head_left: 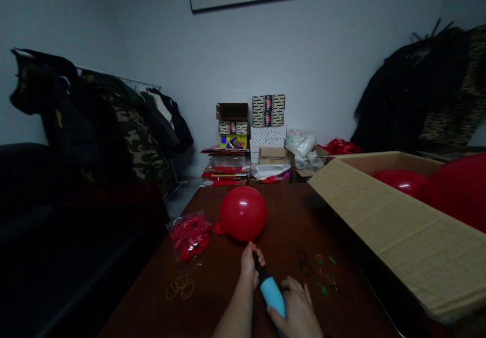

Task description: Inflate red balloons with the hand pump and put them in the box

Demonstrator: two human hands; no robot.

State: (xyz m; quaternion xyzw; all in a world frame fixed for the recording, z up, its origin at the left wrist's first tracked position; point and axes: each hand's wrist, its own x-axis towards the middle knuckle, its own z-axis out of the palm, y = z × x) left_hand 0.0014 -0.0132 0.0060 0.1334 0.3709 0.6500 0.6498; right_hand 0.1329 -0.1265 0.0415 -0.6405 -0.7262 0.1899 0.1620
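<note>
A round red balloon (243,213) rests over the table in front of me, a small bulge at its left side. My left hand (252,263) is closed at the balloon's lower end, around its neck and the black nozzle end of a balloon pump. The light blue barrel of the balloon pump (272,296) slants down to the right. My right hand (298,307) lies along the barrel, its thumb across it and its fingers on the right side; the palm side is hidden. A clear bag of red balloons (191,235) lies left of the inflated balloon.
Yellowish rubber bands (180,286) lie at the left on the brown table (212,305); coloured and black bands (304,263) lie at the right. An open cardboard box (395,237) with red balloons (403,183) stands at the right. Stacked boxes (268,125) stand at the back.
</note>
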